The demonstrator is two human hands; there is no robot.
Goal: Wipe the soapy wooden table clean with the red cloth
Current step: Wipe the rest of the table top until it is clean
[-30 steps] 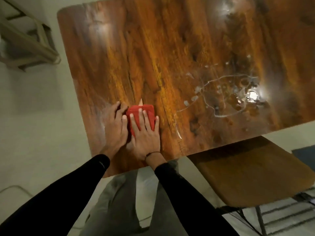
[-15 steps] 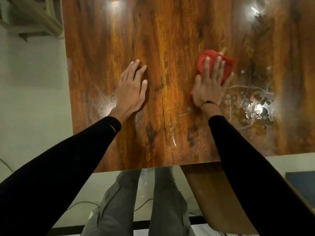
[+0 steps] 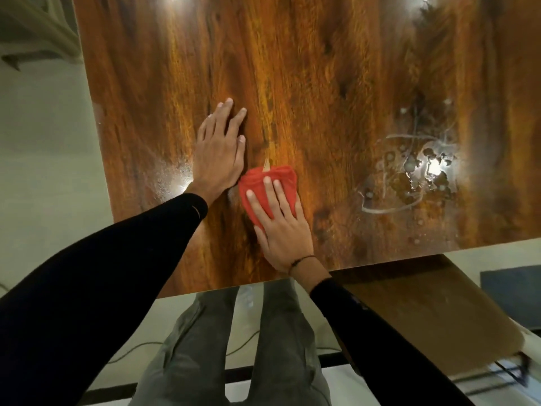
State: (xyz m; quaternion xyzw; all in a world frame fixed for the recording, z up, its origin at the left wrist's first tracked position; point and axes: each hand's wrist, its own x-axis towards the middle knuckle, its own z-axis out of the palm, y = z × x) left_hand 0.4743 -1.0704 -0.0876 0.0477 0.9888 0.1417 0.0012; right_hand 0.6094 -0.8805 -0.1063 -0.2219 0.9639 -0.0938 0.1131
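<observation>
Now my right hand (image 3: 281, 227) presses the red cloth (image 3: 268, 189) flat, fingers straight, on the wooden table (image 3: 322, 83); left hand (image 3: 218, 153) rests flat beside it, soap suds (image 3: 415, 171) well right.

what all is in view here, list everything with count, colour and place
wooden table: one, glossy brown, fills the upper frame
soapy patch: one, whitish streaks and bubbles, right part of the table
red cloth: one, red, near the table's front edge, left of the soapy patch
chair seat: one, brown, below the table's front edge, right
dark mat: one, dark, floor at far right
pale frame: one, pale, top left on the floor
legs: two, grey trousers, bottom centre
left hand: flat on the table, black sleeve
right hand: flat on the cloth, black sleeve, dark wristband
</observation>
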